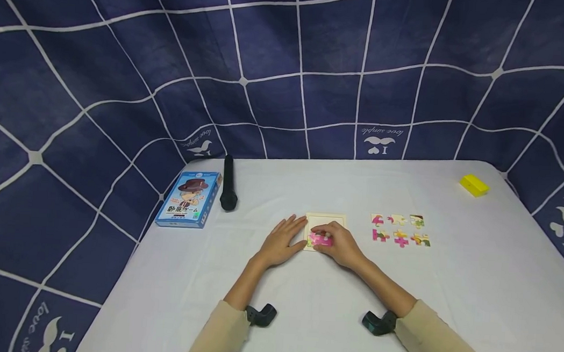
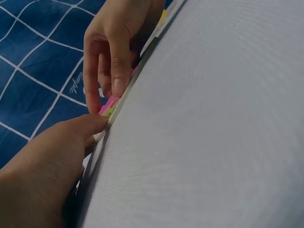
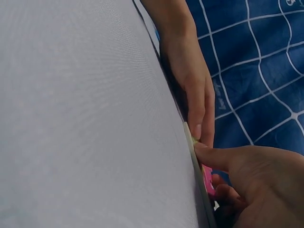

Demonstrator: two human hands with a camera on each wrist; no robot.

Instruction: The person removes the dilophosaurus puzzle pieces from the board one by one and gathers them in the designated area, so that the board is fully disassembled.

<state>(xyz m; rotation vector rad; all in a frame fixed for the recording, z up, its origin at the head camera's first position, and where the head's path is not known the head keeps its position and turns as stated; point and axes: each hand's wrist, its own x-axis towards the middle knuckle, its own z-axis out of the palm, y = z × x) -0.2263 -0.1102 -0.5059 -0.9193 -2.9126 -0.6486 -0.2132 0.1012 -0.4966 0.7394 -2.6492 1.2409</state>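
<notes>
A shallow pale puzzle frame (image 1: 312, 216) lies on the white table with pink and green jigsaw pieces (image 1: 320, 239) along its near side. My left hand (image 1: 277, 247) rests at the frame's left edge, fingers spread and thumb near the lower corner. Over the frame, my right hand (image 1: 343, 248) bends its fingers and thumb around a pink jigsaw piece, partly hidden beneath them. In the left wrist view, the right fingertips sit on pink and green pieces (image 2: 109, 105) at the frame's rim. The right wrist view shows both thumbs close together there.
Several loose jigsaw pieces (image 1: 399, 230) lie in two rows right of the frame. A blue illustrated box (image 1: 188, 199) and a black microphone (image 1: 229, 183) are at the left. Near the back right corner sits a yellow block (image 1: 474, 185). Dark blue gridded cloth (image 1: 280, 46) hangs behind the table.
</notes>
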